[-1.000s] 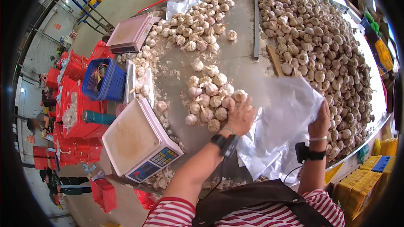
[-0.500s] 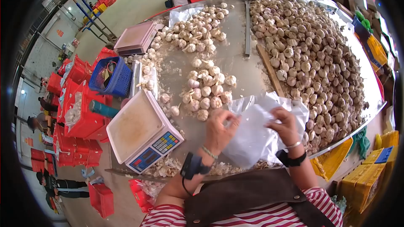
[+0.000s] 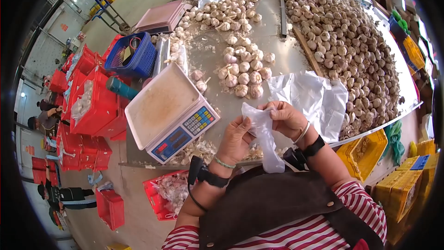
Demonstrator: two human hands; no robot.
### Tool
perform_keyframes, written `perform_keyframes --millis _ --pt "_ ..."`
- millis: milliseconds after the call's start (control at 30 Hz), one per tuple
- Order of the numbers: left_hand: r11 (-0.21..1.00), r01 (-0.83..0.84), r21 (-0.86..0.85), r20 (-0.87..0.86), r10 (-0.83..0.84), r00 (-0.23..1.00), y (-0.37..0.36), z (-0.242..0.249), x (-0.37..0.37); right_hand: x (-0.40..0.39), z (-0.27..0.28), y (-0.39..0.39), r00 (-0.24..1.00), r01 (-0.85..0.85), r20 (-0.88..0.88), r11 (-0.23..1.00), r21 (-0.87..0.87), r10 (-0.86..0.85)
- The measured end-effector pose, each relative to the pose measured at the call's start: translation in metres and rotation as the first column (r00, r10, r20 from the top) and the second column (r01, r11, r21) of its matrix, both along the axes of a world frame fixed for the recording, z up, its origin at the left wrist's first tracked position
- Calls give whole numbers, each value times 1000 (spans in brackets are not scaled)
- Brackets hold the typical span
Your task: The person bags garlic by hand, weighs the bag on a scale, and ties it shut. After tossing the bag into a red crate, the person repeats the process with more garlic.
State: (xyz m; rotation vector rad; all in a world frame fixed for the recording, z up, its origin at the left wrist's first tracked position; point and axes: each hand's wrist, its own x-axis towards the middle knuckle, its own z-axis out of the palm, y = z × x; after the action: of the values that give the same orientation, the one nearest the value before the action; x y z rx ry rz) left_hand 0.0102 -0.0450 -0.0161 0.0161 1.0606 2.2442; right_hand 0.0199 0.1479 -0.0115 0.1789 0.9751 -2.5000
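Note:
A thin translucent plastic bag (image 3: pixel 267 140) is bunched between my two hands near the table's front edge, its lower end hanging toward my apron. My left hand (image 3: pixel 235 140) pinches one side of its upper part. On the other side, my right hand (image 3: pixel 287 118) grips the bag's top with curled fingers. Just beyond them sits a small group of garlic bulbs (image 3: pixel 244 68). White plastic sheeting (image 3: pixel 309 104) lies crumpled to the right of my right hand. To the left of my left hand stands a digital scale (image 3: pixel 162 106) with a bare, dusty pan.
A large heap of garlic (image 3: pixel 347 46) covers the table's right side, behind a wooden strip (image 3: pixel 307 51). More bulbs (image 3: pixel 226 11) lie at the back by a second scale (image 3: pixel 162 16). A blue basket (image 3: pixel 134 60), red crates (image 3: pixel 104 111) and a yellow crate (image 3: pixel 363 153) surround the table.
The plastic bag has been drawn off the white sheeting toward me and gathered up. My hands have come closer together and both now grip it. The view has shifted slightly.

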Motion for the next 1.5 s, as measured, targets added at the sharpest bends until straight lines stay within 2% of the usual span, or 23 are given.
perform_keyframes --millis 67,100,133,167,200,233,267,333,467,533,667,700,867,933,967,1000,1067,1100,1200,1267,1300,1367,1500 --pt "998 -1 -70 -43 -2 999 -17 -2 5 6 -3 -5 981 178 -131 924 340 -141" --pt "939 -82 -334 -294 -21 956 -33 -6 6 4 -29 7 839 469 -539 594 654 -69" --pt "610 -328 -721 -603 -319 731 -55 -6 0 3 -32 22 704 708 -704 -16 706 100" --pt "414 -593 -691 -722 -423 547 -74 -19 -4 6 -36 42 646 756 -756 -223 616 102" --pt "172 -657 -734 -630 -536 562 -93 -24 -9 16 -30 59 715 677 -697 -307 669 58" --pt "-13 -417 -909 -325 -606 726 -107 -20 -18 21 -25 62 693 691 -718 -340 637 64" --pt "-6 -417 -909 -328 -608 723 -107 -21 -17 27 -21 60 675 702 -735 -370 609 70" --pt "209 -780 -590 -688 -636 350 -100 -14 -16 38 -6 41 699 673 -714 -370 641 33" --pt "677 -690 -255 -936 -351 1 -24 66 -7 43 23 -2 676 722 -733 -270 638 76" --pt "630 -669 -395 -884 -460 90 13 61 6 46 39 -23 731 676 -682 -179 715 36" --pt "548 -608 -574 -757 -638 140 24 10 -4 45 42 -16 728 675 -667 -330 660 157" --pt "598 -584 -549 -813 -544 207 19 0 -5 44 38 -7 737 664 -638 -419 620 224" --pt "729 -436 -528 -807 -272 524 -5 -62 -14 37 -2 56 765 644 -557 -367 671 324" --pt "887 77 -456 -186 -180 966 -19 -47 -17 37 -12 81 880 419 -407 3 908 244" --pt "886 65 -460 -187 -168 968 -27 -48 -21 32 -5 86 977 139 -191 389 911 99" --pt "898 113 -425 -29 -138 990 -36 -51 -27 27 7 93 996 -37 -18 560 828 93" --pt "910 143 -389 131 -99 986 -39 -64 -37 5 -1 113 982 -145 37 615 775 185" --pt "847 108 -520 67 -86 994 -37 -78 -43 -12 -10 120 980 -154 38 619 770 196" --pt "713 -11 -701 -52 -36 998 -20 -120 -60 -70 -63 128 976 -97 30 307 947 216" --pt "372 -81 -925 -116 -72 991 -5 -135 -78 -109 -100 130 949 -107 105 -9 994 299" --pt "367 -85 -926 -113 -55 992 -1 -141 -86 -123 -111 130 943 -110 106 -7 994 316" --pt "100 -118 -988 -129 -114 985 8 -150 -103 -151 -118 123 931 -151 239 -303 941 277" --pt "-182 -246 -952 -238 -67 969 26 -155 -161 -225 -145 163 947 -97 161 -232 968 276"
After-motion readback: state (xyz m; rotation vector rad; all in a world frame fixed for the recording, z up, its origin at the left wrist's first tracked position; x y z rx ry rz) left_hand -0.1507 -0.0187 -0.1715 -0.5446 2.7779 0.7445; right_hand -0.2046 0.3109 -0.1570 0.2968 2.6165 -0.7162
